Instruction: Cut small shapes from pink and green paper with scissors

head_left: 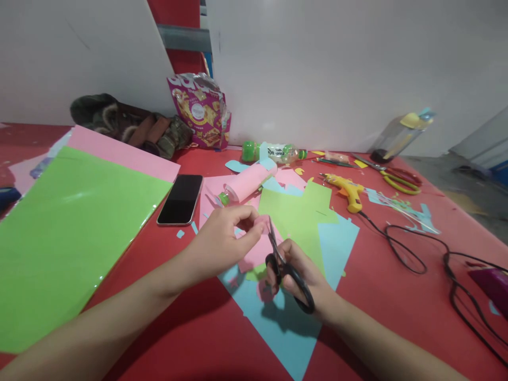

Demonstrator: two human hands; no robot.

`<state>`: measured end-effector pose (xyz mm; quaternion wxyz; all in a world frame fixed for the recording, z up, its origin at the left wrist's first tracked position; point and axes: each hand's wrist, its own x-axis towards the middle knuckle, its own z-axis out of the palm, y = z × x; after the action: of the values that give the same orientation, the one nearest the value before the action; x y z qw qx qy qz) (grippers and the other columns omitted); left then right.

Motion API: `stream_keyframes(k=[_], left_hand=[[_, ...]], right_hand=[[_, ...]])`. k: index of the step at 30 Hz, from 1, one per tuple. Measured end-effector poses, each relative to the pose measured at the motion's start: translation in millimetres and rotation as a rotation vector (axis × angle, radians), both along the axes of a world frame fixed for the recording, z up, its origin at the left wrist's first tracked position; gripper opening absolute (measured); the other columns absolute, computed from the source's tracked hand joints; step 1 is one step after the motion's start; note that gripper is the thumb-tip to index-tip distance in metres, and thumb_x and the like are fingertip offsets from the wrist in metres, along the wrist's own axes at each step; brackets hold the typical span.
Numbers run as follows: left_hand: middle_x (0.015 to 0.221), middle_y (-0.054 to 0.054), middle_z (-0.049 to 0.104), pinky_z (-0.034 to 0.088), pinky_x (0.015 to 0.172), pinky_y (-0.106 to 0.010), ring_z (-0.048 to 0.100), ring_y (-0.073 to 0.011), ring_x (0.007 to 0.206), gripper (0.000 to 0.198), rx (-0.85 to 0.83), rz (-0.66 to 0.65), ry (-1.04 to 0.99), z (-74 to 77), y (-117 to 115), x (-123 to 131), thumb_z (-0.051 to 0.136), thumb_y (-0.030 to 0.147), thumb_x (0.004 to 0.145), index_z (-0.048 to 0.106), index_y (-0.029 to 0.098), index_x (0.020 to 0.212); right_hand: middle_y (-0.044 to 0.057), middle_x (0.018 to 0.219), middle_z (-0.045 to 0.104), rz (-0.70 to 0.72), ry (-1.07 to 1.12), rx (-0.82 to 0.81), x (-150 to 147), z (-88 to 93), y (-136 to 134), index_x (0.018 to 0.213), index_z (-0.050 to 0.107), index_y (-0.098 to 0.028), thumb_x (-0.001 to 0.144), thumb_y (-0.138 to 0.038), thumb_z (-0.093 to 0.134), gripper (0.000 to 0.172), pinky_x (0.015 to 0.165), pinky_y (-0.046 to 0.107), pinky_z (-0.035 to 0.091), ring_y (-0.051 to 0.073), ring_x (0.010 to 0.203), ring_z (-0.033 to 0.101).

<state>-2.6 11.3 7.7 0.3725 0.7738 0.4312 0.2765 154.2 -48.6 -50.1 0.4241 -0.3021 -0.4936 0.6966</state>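
Observation:
A small piece of pink paper (262, 224) is pinched between the thumb and fingers of my left hand (228, 233). In my right hand (304, 270) is a pair of black-handled scissors (291, 272), fingers through the loops. The blades point up and away from me, against the right edge of the pink piece; whether they have cut into it I cannot tell. Below both hands lie overlapping sheets of blue paper (273, 312), green paper (293, 211) and pink paper. Just beyond my left hand rests a bottle wrapped in pink paper (248, 182), its green cap towards me.
Left are a phone (181, 200) and a stack of green sheets (75, 227). A snack bag (201, 114) and a green-capped bottle (273, 152) stand and lie by the wall. Right are a yellow glue gun (345, 189) with a looping black cord, and larger scissors (397, 179).

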Motion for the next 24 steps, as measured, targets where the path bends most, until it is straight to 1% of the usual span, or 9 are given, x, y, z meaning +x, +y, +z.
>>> stream_keyframes(k=[8, 15, 24], left_hand=[[0.057, 0.003, 0.050, 0.037, 0.056, -0.018, 0.046, -0.0080, 0.058, 0.021, 0.001, -0.005, 0.017, 1.5, -1.3, 1.8, 0.042, 0.023, 0.078, 0.046, 0.014, 0.059], [0.057, 0.003, 0.050, 0.036, 0.056, -0.017, 0.046, -0.0073, 0.057, 0.020, 0.008, -0.003, 0.021, 0.8, -0.6, 3.0, 0.044, 0.022, 0.077, 0.047, 0.014, 0.060], [0.060, 0.003, 0.053, 0.037, 0.057, -0.018, 0.047, -0.0079, 0.059, 0.021, 0.010, -0.014, 0.049, 0.3, 1.0, -0.6, 0.044, 0.026, 0.078, 0.049, 0.014, 0.061]], right_hand=[[-0.005, 0.062, 0.043, -0.001, 0.040, 0.014, -0.9, -2.0, 1.0, 0.076, 0.030, -0.021, 0.071, -0.046, 0.056, 0.037, 0.051, 0.023, 0.035, 0.008, 0.053, 0.046], [-0.005, 0.062, 0.042, 0.004, 0.053, -0.006, -0.9, -1.1, 1.0, 0.077, 0.031, -0.021, 0.071, -0.046, 0.056, 0.036, 0.050, 0.022, 0.034, 0.008, 0.054, 0.046], [-0.005, 0.060, 0.043, 0.031, 0.078, -0.017, -1.0, 1.5, 1.3, 0.076, 0.030, -0.020, 0.071, -0.047, 0.057, 0.038, 0.051, 0.024, 0.034, 0.008, 0.052, 0.045]])
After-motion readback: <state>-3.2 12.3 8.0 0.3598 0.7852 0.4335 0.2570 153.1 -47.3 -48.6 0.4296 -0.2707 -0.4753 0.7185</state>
